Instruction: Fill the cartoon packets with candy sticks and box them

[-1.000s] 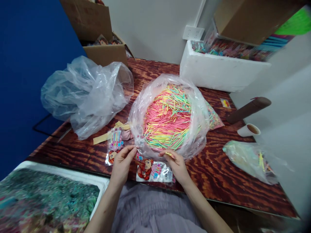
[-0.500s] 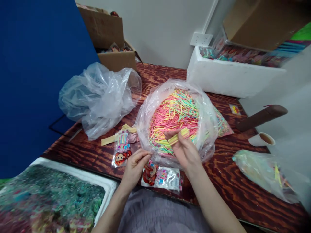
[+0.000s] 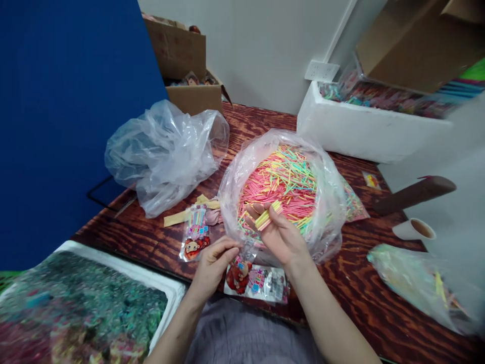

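My right hand (image 3: 288, 240), palm up, holds a small bundle of yellow and pink sticks (image 3: 269, 216) between thumb and fingers. It is over the near edge of a clear plastic bag (image 3: 231, 189) heaped with loose pink, yellow and green sticks (image 3: 278, 187). My left hand (image 3: 214, 265) is pinched closed at the upper edge of a printed plastic packet (image 3: 238, 278) with a red-haired cartoon figure. Under and beside that packet lies another printed packet (image 3: 269, 284) with a silvery clear part. Left of my left hand is a packet with coloured sticks inside (image 3: 196, 232).
A crumpled clear bag (image 3: 170, 151) and yellow strips (image 3: 174, 218) lie on the left. Behind are a cardboard box (image 3: 195, 98) and a white foam box (image 3: 341, 124). A paper cup (image 3: 405, 231) and a plastic bag (image 3: 405, 273) are on the right. Another foam box (image 3: 176, 288) is at lower left.
My right hand with the bundle of sticks has shifted a little left, closer to my left hand, and its palm has opened upward. The whole view has shifted slightly.
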`<act>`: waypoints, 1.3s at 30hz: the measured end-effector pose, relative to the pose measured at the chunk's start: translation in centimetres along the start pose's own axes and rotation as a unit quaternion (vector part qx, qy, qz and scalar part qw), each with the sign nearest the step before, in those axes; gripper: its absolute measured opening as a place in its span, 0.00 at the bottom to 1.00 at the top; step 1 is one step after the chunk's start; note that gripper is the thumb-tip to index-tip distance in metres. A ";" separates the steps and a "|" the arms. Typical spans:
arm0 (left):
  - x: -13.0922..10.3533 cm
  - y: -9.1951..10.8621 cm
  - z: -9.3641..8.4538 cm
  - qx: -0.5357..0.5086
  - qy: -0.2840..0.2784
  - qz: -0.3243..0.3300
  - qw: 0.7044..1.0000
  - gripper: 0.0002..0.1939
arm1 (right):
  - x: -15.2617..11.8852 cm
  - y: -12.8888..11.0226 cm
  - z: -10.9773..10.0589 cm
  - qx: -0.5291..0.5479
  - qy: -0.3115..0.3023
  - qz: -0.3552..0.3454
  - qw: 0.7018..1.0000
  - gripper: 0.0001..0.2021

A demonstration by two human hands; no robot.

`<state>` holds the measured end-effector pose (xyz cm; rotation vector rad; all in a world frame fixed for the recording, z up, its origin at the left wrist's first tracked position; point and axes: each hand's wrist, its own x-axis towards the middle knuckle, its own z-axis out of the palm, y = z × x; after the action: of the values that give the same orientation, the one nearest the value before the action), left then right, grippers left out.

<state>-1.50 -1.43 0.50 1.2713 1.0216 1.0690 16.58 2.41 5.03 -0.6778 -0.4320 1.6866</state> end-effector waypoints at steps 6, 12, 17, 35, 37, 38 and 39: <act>-0.1 -0.1 0.1 -0.037 0.013 -0.018 0.999 0.10 | -0.5 0.1 1.2 -0.085 -0.008 -0.034 0.996 0.08; -0.2 -0.3 0.1 -0.043 0.035 -0.013 0.998 0.07 | -1.9 1.0 1.3 -0.192 -0.023 -0.001 0.981 0.09; 0.1 0.5 0.1 -0.035 0.071 0.023 0.997 0.06 | -3.1 0.7 1.9 -0.351 -0.027 -0.014 0.936 0.17; -0.7 1.2 -4.3 0.030 0.059 0.002 0.998 0.09 | -5.2 4.2 3.5 -0.651 -0.072 -0.327 0.682 0.31; -1.1 1.2 -4.9 0.025 0.059 -0.014 0.998 0.13 | -5.1 5.2 4.0 -0.657 -0.086 -0.326 0.674 0.30; -1.2 1.3 -5.0 0.026 0.060 -0.015 0.998 0.14 | -5.1 5.8 4.3 -0.660 -0.097 -0.327 0.669 0.30; -1.3 1.3 -5.1 0.029 0.060 -0.011 0.998 0.13 | -5.0 6.3 4.5 -0.662 -0.110 -0.328 0.664 0.29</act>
<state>-6.83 -1.65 1.57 1.2511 1.1622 1.1161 9.55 -3.52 5.56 -1.1206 -1.9186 0.4918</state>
